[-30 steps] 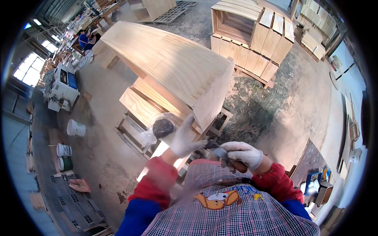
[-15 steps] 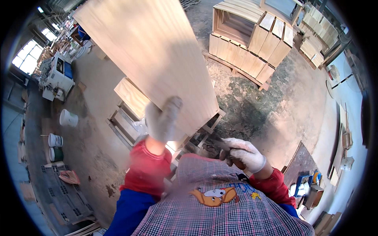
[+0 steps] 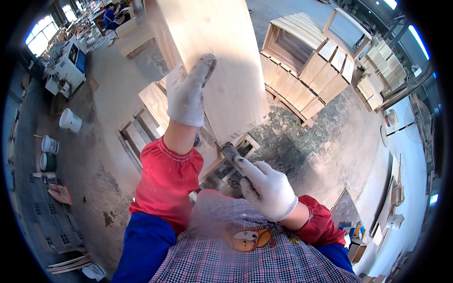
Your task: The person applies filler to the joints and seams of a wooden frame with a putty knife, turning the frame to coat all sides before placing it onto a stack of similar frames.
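A large pale wooden cabinet (image 3: 222,61) lies on a low wooden stand in front of me. My left hand (image 3: 186,92), in a white glove, reaches forward and rests flat on the cabinet's top face. My right hand (image 3: 264,188), also gloved, grips a small grey putty knife (image 3: 232,153) close to my chest, its blade pointing at the cabinet's near edge. Red sleeves cover both my forearms.
Stacked wooden cabinets (image 3: 306,66) stand at the back right. White buckets (image 3: 70,120) and a green one sit on the floor at left, beside a grey crate (image 3: 52,221). A machine (image 3: 66,66) and a person in blue (image 3: 111,14) are far left. The concrete floor is dusty.
My view has moved closer over the cabinet. My left hand has stretched up and forward onto the cabinet's top. My right hand stays low with the putty knife.
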The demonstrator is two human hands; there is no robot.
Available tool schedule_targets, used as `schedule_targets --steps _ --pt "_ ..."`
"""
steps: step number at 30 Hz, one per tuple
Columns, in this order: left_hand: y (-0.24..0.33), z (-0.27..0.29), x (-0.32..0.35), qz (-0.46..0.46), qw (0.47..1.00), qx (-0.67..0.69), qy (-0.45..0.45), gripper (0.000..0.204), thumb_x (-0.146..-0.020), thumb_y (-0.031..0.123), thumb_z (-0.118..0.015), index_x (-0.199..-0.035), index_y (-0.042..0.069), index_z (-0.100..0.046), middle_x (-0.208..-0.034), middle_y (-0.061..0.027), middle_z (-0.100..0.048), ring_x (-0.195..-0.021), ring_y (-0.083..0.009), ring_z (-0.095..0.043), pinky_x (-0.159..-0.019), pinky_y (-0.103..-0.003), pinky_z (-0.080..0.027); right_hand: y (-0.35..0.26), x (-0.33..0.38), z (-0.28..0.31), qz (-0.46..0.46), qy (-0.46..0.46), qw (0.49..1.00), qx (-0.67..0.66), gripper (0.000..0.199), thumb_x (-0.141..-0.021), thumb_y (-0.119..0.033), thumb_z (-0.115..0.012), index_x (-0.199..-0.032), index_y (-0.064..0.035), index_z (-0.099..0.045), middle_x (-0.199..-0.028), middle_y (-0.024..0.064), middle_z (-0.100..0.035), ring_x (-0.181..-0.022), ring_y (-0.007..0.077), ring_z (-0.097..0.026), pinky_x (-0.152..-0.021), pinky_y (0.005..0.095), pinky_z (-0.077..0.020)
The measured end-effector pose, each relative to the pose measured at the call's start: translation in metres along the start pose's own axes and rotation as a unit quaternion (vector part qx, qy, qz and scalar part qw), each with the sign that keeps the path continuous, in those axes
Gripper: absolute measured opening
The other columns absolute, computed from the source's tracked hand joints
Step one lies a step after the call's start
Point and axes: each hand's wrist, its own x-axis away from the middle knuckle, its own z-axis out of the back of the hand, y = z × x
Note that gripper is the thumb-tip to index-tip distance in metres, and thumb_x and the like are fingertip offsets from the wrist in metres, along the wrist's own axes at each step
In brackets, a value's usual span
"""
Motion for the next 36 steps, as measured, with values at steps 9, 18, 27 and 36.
schedule_targets --steps 9,18,27,36 --pt "0.0 -0.001 -0.001 -0.013 1.0 -0.024 -0.008 0.02 -0.087 0.012 -0.065 -0.101 -0.003 -0.064 -0.093 -0.0045 -0.065 -0.083 -0.0095 -0.061 -0.076 -0.022 -0.049 -0.023 -0.01 0.001 -0.042 -0.029 0.997 0.054 0.051 -0.079 -0.007 -0.064 -0.128 -0.0009 -0.053 -0.08 0.0135 -0.056 -0.06 0.0295 -0.063 -0.052 0.0354 -0.0514" --pt "0.002 -0.001 -0.004 -0.026 0.999 -0.019 -0.013 0.023 -0.088 0.013 -0.065 -0.103 -0.003 -0.064 -0.095 -0.0051 -0.066 -0.085 -0.0095 -0.062 -0.077 -0.022 -0.049 -0.027 -0.016 -0.003 -0.024 -0.014 0.998 0.051 0.052 -0.078 -0.008 -0.063 -0.129 -0.0016 -0.051 -0.078 0.0123 -0.056 -0.058 0.0286 -0.062 -0.05 0.035 -0.0507" --pt "0.001 -0.001 -0.01 -0.025 1.0 -0.013 -0.009 0.022 -0.089 0.011 -0.064 -0.103 -0.005 -0.064 -0.097 -0.0063 -0.066 -0.087 -0.0104 -0.063 -0.079 -0.022 -0.05 -0.021 -0.018 -0.005 -0.003 0.003 0.999 0.035 0.05 -0.079 -0.007 -0.063 -0.128 -0.0015 -0.053 -0.077 0.0132 -0.055 -0.057 0.0293 -0.061 -0.05 0.0359 -0.0504" --pt "0.005 -0.002 -0.01 -0.032 0.999 -0.001 -0.016 0.022 -0.088 0.01 -0.063 -0.104 -0.006 -0.064 -0.098 -0.0071 -0.066 -0.088 -0.0112 -0.063 -0.081 -0.023 -0.05 -0.015 -0.015 0.005 -0.027 -0.002 0.999 0.041 0.05 -0.077 -0.006 -0.062 -0.126 -0.0009 -0.054 -0.078 0.0143 -0.057 -0.059 0.0303 -0.062 -0.052 0.037 -0.0511"
